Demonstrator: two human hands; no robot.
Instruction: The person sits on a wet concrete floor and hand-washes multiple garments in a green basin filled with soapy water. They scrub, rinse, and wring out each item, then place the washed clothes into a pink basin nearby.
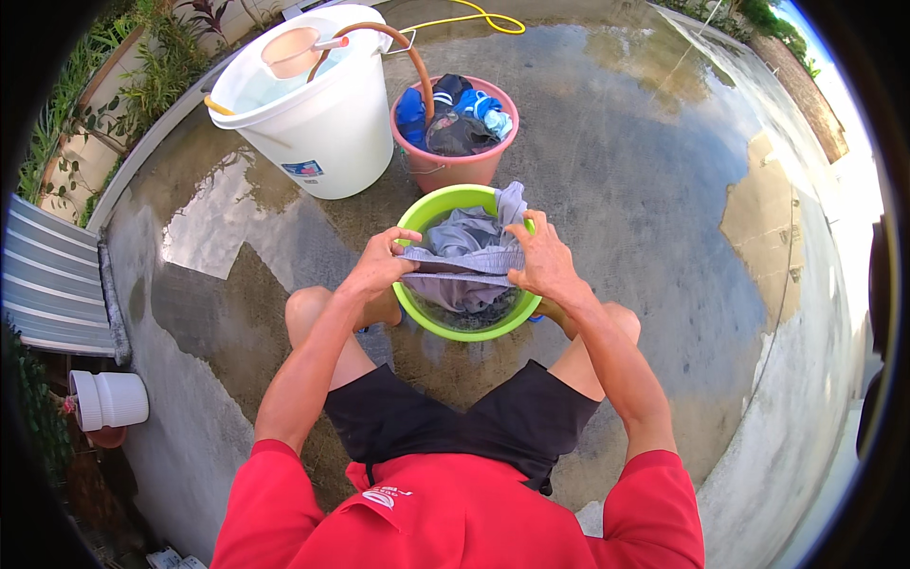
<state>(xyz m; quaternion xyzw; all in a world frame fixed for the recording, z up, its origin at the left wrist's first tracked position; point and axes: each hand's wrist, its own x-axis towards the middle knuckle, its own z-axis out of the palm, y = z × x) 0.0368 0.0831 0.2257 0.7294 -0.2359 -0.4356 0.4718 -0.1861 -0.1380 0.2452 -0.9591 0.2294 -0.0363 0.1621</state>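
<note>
A lime-green plastic basin [483, 332] stands on the wet ground between my feet, with water in it. Grey cloth, apparently shorts with a gathered elastic waistband [462, 263], lies partly in that water. My left hand [384, 259] pinches one end of the waistband above the basin's left side. At the other end, my right hand [544, 256] grips the band near the right rim, so it is stretched between both hands. One part of the grey cloth [510, 203] hangs over the far right rim. The cloth's lower folds are under water.
Beyond the basin is a pink bucket [455, 174] of wet dark and blue clothes [476, 107]. A large white tub [320, 135] of water holds a dipper [291, 53]. A brown hose [398, 32] arches from tub to bucket. Far left stands a white flowerpot [110, 400].
</note>
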